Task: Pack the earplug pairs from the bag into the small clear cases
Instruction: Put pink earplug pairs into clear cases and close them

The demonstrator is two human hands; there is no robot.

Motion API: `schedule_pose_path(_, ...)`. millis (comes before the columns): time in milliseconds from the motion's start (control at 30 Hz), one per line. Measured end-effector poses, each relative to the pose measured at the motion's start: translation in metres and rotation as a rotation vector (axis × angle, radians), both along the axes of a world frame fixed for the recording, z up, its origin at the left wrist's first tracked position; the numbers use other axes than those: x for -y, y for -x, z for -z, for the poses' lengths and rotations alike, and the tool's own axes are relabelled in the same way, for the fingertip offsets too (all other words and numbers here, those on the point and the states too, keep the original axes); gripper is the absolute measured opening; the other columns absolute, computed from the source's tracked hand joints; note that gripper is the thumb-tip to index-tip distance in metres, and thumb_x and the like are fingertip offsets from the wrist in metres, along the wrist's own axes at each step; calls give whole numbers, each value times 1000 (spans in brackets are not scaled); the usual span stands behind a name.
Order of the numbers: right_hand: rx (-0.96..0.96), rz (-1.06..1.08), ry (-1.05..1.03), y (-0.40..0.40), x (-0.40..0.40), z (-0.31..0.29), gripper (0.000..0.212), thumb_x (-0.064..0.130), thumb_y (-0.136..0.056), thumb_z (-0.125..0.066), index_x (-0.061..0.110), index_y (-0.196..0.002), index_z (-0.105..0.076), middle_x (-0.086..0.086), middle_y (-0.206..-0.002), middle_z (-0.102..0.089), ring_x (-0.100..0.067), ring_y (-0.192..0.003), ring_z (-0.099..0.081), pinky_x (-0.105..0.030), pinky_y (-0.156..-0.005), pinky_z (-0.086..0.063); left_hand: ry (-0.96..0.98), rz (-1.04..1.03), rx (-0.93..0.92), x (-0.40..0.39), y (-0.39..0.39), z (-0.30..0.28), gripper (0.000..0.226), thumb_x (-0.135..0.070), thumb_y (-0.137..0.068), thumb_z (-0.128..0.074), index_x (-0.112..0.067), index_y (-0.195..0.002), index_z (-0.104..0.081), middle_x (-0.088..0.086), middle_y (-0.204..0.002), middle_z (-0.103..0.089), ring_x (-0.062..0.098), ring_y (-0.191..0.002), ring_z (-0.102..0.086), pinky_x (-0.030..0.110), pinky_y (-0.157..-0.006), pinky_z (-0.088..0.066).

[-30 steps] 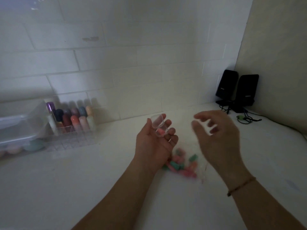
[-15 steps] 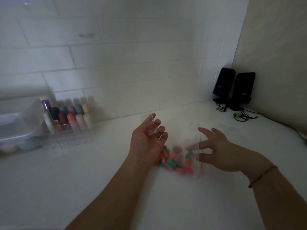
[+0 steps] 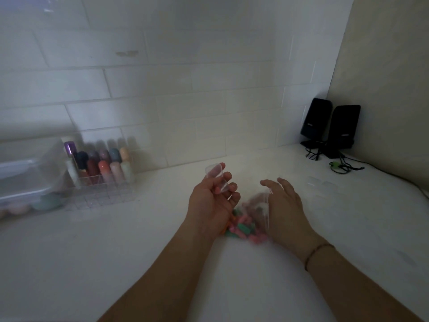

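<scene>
The left hand (image 3: 212, 201) is held palm up above the middle of the tabletop (image 3: 116, 252), its fingers (image 3: 228, 176) curled round a small clear case (image 3: 214, 174) that appears to stand open, with something pink showing low in the grip; whether that is an earplug already seated cannot be told. The right hand (image 3: 284, 208) is just beside it, back uppermost, its fingers (image 3: 270, 183) spread and loosely extended over the mouth of the clear bag (image 3: 260, 205); the blur there leaves it unclear whether they touch or pinch the film. The bag lies on the tabletop between and just below the two hands, with a heap of pink, green and orange earplugs (image 3: 241, 227) inside its near end. Further clear cases (image 3: 322, 184) lie well apart toward the right edge. An organiser (image 3: 102, 175) of coloured bottles and a clear bin (image 3: 30, 173) stand along the back edge at left; two black speakers (image 3: 329, 126) occupy the back right corner. Assessment: the step in hand is fetching earplugs from the bag for the case now held, and the task looks far from complete given the heap left. The next move calls for the right fingers to enter the bag mouth, pinch out a matching pair and carry it to the held case, which must stay level and open.
</scene>
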State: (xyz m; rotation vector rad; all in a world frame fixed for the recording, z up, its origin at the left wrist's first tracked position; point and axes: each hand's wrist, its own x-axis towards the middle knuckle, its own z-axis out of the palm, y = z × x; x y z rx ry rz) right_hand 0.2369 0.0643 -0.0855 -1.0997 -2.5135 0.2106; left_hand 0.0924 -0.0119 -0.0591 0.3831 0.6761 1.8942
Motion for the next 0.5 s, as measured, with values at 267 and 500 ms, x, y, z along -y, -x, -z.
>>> schedule_pose_path(267,52,-54,-50,3,7,-9,11,17,-82,-59,27,-77,-57,9,-156,-26,-23,-148,1,-47,-119,-8,74,-37,-77,2,3,-2,28,-3,-89,-45,-16,-110,-58,-3,-60,-54,13,-50,-45,28,-54,-38)
schedule_pose_path(500,-29,-104,177,-35,5,-43,15,43,-78,-74,45,-71,-60,10,-148,-41,-20,-142,-21,-32,-116,-16,90,-15,-55,5,4,-6,19,-9,-88,-51,-17,-103,-59,-4,-60,-55,14,-53,-44,28,-56,-37)
